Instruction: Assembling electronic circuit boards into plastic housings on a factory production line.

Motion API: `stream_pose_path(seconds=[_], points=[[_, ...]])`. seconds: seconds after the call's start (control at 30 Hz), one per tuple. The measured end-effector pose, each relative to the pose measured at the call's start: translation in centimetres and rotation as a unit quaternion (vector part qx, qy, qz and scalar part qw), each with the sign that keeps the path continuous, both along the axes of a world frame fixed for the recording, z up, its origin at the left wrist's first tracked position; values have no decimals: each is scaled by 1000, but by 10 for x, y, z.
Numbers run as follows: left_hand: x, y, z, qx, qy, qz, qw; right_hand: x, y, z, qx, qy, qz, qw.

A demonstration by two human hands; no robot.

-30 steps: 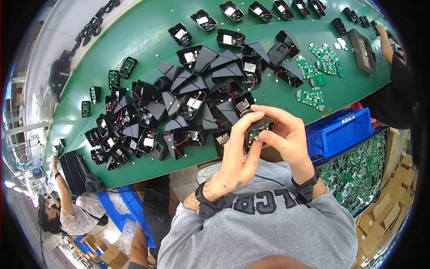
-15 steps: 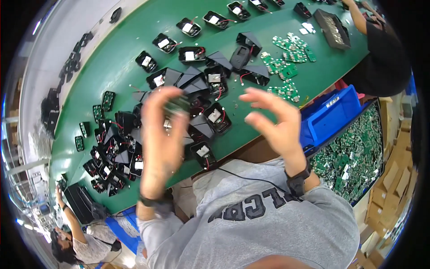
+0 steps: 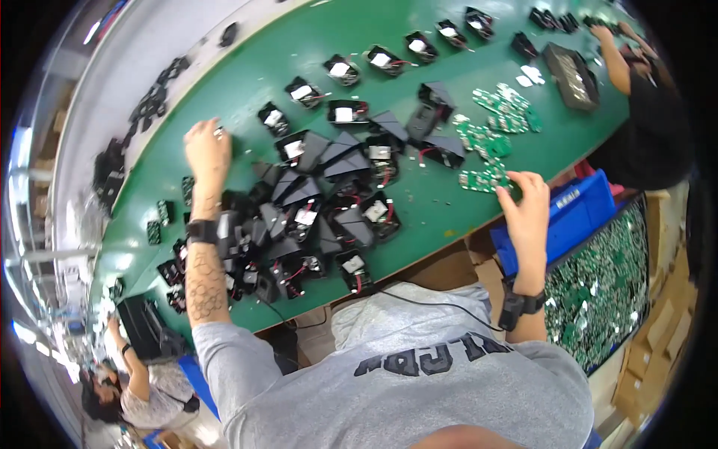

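My left hand (image 3: 207, 153) reaches out over the far left of the table, fingers curled round a small dark circuit board (image 3: 221, 135) that they mostly hide. On the right, my right hand (image 3: 529, 200) has thumb and index finger at the edge of a green circuit board (image 3: 485, 179), the nearest of a loose pile of green boards (image 3: 508, 105). Between my arms lies a heap of black plastic housings (image 3: 345, 156), several with red wires and white parts inside. Several green boards in dark frames (image 3: 165, 211) lie beside my left forearm.
Open black housings (image 3: 342, 69) form a curved row along the back. A grey box (image 3: 572, 75) stands at the far right, near a co-worker's arm (image 3: 615, 61). A blue bin (image 3: 576, 213) and a crate full of boards (image 3: 602, 280) stand beside me. Another person (image 3: 138, 378) sits at left.
My left hand has moved from above the heap out to the far left, carrying the dark board. The right hand has gone from empty air to the nearest green board.
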State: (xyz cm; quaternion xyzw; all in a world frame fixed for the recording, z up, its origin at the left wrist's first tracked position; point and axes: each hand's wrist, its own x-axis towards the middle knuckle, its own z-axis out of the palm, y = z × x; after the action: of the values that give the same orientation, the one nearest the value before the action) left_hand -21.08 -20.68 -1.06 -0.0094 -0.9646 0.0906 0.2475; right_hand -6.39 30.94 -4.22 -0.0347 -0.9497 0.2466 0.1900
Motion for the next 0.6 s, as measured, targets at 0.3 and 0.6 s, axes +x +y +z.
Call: stream_pose_path(seconds=[0.3, 0.6], points=[[-24, 34, -13, 303, -227, -54, 924, -6, 2, 7, -302, 8, -46, 952], [51, 78, 62, 668, -226, -74, 705, 6, -47, 22, -569, -45, 100, 815]])
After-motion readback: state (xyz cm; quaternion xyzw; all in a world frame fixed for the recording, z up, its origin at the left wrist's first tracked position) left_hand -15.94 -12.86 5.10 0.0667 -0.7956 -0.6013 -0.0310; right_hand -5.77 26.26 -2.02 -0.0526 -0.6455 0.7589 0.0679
